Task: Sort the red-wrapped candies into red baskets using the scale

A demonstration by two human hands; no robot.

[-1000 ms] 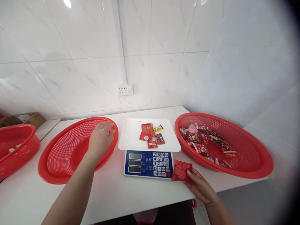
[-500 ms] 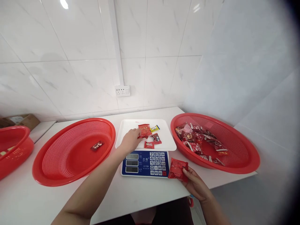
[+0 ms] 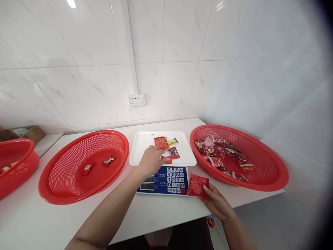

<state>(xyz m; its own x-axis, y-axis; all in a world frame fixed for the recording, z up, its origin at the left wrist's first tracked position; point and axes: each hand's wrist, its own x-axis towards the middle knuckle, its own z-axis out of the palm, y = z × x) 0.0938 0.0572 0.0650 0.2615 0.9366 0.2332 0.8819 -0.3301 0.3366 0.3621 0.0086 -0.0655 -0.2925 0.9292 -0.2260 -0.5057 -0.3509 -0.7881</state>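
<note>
My right grip (image 3: 215, 201) is clamped on a red, squarish packet of shiny, crinkled plastic (image 3: 197, 185), thumb on top. I hold it at the near right corner of a blue-and-white electronic scale (image 3: 170, 189), towards the near edge of the white bench (image 3: 147, 213). Dark lines of print run across its face, too small to read.

My left grip (image 3: 152, 161) is apart, thumb and fingers parted, reaching over the left side of the white, round-cornered plastic tray (image 3: 139, 139) on the scale. My thumb is at a small red packet (image 3: 168, 160) by the tray's near edge; whether it presses on it I cannot tell. Towards the tray's far edge is a flat red packet with a gold design (image 3: 161, 142), with a slim yellow wrapper with dark blue ends (image 3: 172, 141) just beside it. Nearer lies a dark, red-edged packet with pale lettering (image 3: 174, 152).

The scale's panel reads 志准, with number keys 0 to 9; my forearm hides part of the displays.

Towards the bench's left edge, a round red perforated plastic basket (image 3: 56, 173) holds a dark brown-red packet with white characters (image 3: 108, 160) and a red one with a pale patch (image 3: 87, 168). At the bench's right edge, a matching red basket (image 3: 260, 156) holds a heap of red and brown packets (image 3: 217, 156).
</note>
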